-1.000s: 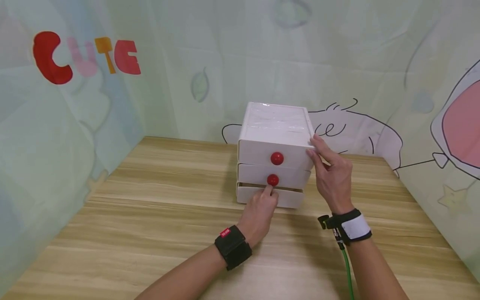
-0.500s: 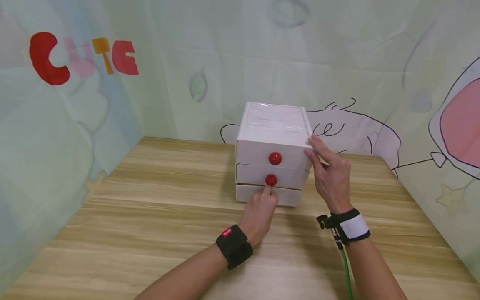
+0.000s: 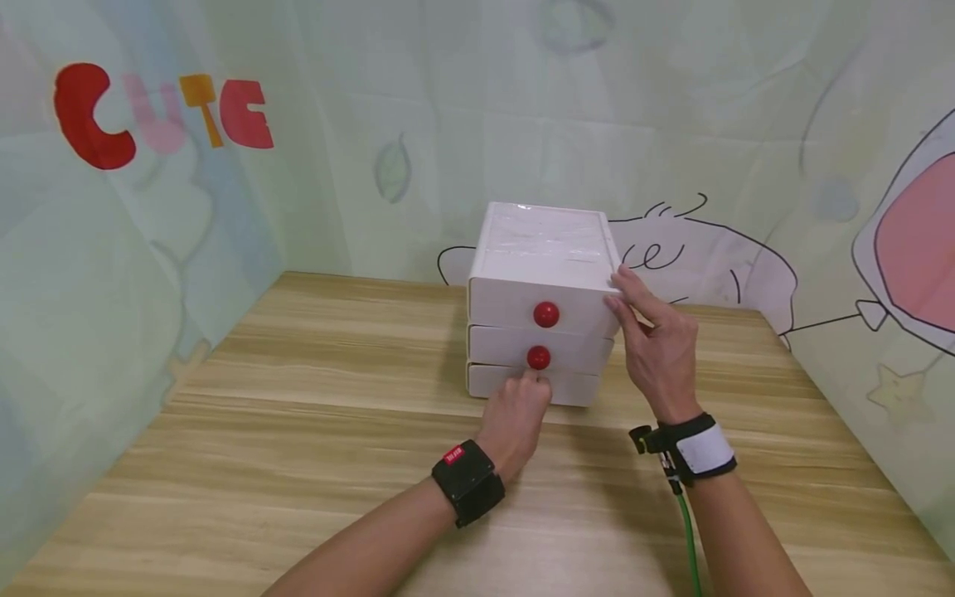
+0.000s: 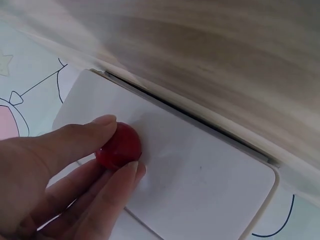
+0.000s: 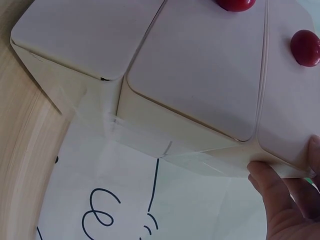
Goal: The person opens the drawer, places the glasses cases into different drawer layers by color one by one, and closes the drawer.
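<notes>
A white three-drawer cabinet [image 3: 550, 240] stands on the wooden table, with round red knobs on its fronts. My left hand [image 3: 515, 419] is at the lowest drawer [image 3: 574, 390]. In the left wrist view its thumb and fingers pinch that drawer's red knob [image 4: 121, 145], which the hand hides in the head view. This drawer front looks nearly level with the ones above. My right hand [image 3: 662, 348] grips the cabinet's upper right front corner, thumb on the front and fingers along the side. The top knob [image 3: 546, 314] and middle knob [image 3: 539, 357] are untouched.
The wooden table [image 3: 298, 398] extends around the cabinet. A printed fabric backdrop [image 3: 336, 166] rises behind and at both sides, close behind the cabinet. A green cable [image 3: 690, 531] runs from the right wristband toward the front edge.
The lowest drawer has slid inward, and the dark gap above its front has narrowed to almost nothing. My left hand has moved slightly forward with it; the right hand keeps its grip.
</notes>
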Demonstrator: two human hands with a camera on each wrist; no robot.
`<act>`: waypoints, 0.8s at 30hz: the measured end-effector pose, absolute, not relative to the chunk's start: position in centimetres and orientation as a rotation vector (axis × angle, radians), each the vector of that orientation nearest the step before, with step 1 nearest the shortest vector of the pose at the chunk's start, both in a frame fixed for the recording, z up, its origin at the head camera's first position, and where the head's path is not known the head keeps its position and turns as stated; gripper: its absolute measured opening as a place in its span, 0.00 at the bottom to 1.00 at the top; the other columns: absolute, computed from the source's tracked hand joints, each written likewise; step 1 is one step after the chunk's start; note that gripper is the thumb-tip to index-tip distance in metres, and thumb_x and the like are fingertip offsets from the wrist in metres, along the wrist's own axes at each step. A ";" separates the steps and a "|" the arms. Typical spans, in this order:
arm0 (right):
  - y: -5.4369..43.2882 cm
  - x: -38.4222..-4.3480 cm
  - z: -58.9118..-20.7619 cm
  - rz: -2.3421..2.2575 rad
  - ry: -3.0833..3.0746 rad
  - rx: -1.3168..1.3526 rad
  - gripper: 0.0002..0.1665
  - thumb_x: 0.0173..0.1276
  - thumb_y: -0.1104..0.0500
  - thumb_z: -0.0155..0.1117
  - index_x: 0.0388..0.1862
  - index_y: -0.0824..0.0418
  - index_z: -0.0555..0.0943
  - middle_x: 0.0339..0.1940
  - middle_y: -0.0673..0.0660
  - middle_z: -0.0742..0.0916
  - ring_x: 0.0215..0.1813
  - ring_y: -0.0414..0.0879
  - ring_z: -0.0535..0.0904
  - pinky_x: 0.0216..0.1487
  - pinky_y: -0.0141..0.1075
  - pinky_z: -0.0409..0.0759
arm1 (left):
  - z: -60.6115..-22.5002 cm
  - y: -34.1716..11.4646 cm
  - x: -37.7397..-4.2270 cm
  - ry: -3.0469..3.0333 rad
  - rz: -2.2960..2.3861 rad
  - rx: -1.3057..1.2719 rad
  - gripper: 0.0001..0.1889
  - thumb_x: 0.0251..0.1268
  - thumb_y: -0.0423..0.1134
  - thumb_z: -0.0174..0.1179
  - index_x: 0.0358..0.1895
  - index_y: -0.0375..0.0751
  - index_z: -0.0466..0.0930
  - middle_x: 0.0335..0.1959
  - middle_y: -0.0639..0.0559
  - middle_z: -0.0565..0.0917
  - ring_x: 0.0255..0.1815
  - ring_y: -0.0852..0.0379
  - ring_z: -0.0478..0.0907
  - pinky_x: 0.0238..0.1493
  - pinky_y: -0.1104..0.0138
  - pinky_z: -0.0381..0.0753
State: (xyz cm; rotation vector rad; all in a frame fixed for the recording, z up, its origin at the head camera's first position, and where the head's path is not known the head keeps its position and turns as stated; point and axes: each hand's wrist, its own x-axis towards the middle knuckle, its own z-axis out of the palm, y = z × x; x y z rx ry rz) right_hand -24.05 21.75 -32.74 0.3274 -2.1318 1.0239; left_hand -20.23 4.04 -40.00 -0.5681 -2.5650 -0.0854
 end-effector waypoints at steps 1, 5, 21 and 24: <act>21.7 -24.1 -32.7 1.020 -2.133 0.329 0.24 0.72 0.57 0.66 0.66 0.52 0.81 0.68 0.54 0.81 0.67 0.55 0.80 0.50 0.46 0.84 | -40.0 4.0 -20.3 -2.565 -0.083 -0.566 0.06 0.57 0.25 0.69 0.34 0.40 0.87 0.33 0.49 0.86 0.30 0.55 0.87 0.23 0.69 0.83; 21.7 -24.2 -32.7 1.020 -2.136 0.328 0.24 0.71 0.56 0.66 0.65 0.53 0.81 0.68 0.54 0.81 0.67 0.55 0.80 0.50 0.46 0.84 | -40.0 3.9 -20.4 -2.565 -0.059 -0.571 0.06 0.57 0.25 0.70 0.34 0.40 0.87 0.32 0.49 0.86 0.29 0.56 0.87 0.25 0.69 0.83; 22.1 -24.0 -32.1 1.012 -2.233 0.410 0.25 0.74 0.56 0.64 0.69 0.54 0.78 0.72 0.54 0.78 0.70 0.56 0.78 0.51 0.45 0.84 | -37.5 1.8 -20.3 -2.612 -0.227 -0.646 0.02 0.64 0.31 0.67 0.33 0.38 0.87 0.30 0.48 0.84 0.33 0.55 0.84 0.34 0.65 0.85; 22.7 -23.8 -31.6 0.989 -2.306 0.451 0.26 0.76 0.54 0.62 0.71 0.55 0.76 0.74 0.55 0.76 0.72 0.59 0.76 0.53 0.51 0.84 | -36.2 0.7 -20.4 -2.697 -0.404 -0.674 0.04 0.66 0.35 0.67 0.38 0.37 0.87 0.32 0.48 0.83 0.35 0.54 0.82 0.38 0.64 0.84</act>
